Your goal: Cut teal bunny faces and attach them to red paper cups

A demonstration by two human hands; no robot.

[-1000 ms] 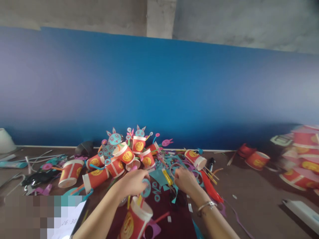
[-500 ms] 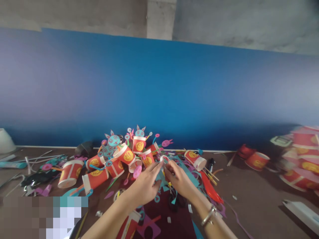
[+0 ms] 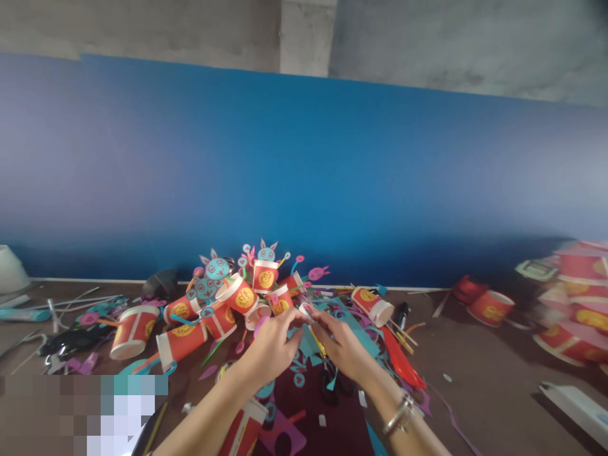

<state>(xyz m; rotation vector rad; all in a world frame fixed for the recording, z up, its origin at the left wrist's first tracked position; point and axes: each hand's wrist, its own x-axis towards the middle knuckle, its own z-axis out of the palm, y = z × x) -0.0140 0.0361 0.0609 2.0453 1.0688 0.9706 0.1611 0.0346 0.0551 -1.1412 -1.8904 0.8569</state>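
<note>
My left hand (image 3: 273, 345) and my right hand (image 3: 344, 348) meet fingertip to fingertip above the table's middle. Between them they pinch a small white and pink paper piece (image 3: 306, 309). The right wrist wears a metal bracelet (image 3: 399, 408). Just beyond the fingers lies a heap of red paper cups with gold emblems (image 3: 237, 294), some topped with teal rabbit-face cutouts (image 3: 217, 267). Under the hands lie teal and purple paper scraps (image 3: 304, 345) on a dark red mat (image 3: 342, 424). A red cup (image 3: 244, 427) stands under my left forearm.
A red cup (image 3: 134, 329) lies on its side at the left, another (image 3: 375, 304) right of the hands. Stacked red cups (image 3: 577, 297) stand at the far right. A white tool (image 3: 577, 405) lies at the right edge. A blue wall (image 3: 304, 177) backs the brown table (image 3: 484, 380).
My hands rose from the scraps and came together; a second ago they were apart and lower. Since half a second ago they have dropped slightly with the small piece pinched between them.
</note>
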